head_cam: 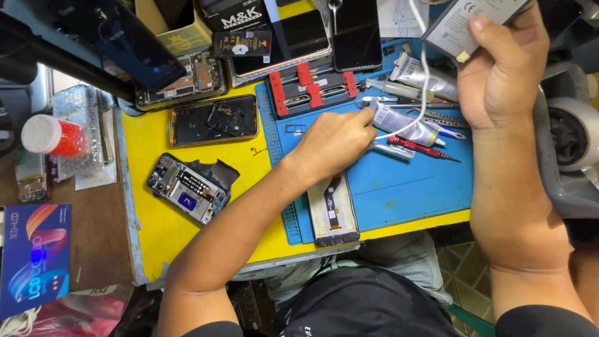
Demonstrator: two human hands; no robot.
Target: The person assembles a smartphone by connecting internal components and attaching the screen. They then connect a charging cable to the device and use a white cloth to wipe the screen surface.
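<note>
- Nearest me on the blue work mat point(405, 187), a phone screen frame point(334, 215) lies face down with its flex cable showing and its back bay bare; nothing is fitted into it yet.
- My left hand point(334, 142) rests on the mat just beyond that frame, fingers curled, its grip closed around the tip of a slim tool among the glue tubes point(405, 125); which tool it is I cannot tell.
- A red-handled screwdriver point(421, 148) and tweezers point(437, 117) lie loose beside the tubes.
- To the left, on the yellow bench point(150, 224), an opened phone with its board exposed point(187, 187) and a dark back cover point(213, 120) sit apart from each other, neither closed up.
- Raised at the far right, my right hand point(499, 75) has its grip shut on a flat grey battery point(471, 25), held clear of the bench, a white cable point(424, 68) hanging by it.
- My judgement: disassembly looks done; seating the battery and closing the phone remain.
</note>
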